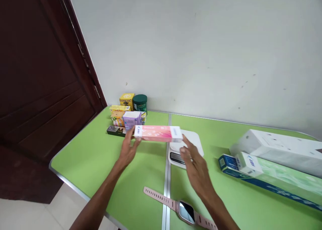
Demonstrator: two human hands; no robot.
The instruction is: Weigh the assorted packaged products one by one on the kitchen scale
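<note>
A long pink and white carton (158,133) is held level above the green table, spanning the space between my hands. My left hand (128,147) grips its left end, thumb in front and fingers behind. At the right end, my right hand (195,159) pinches the carton between thumb and fingers. Below and behind that end lies a white kitchen scale (196,141), partly covered by the carton and my right hand. A smartwatch with a pink strap (186,211) rests nearer to me, by the table's metal seam.
At the back left stand a yellow box (127,100), a green tub (140,103), a purple box (132,118) and a black box (116,131). On the right lie a white carton (284,146), a green carton (286,174) and a blue carton (228,164). A wall closes the back.
</note>
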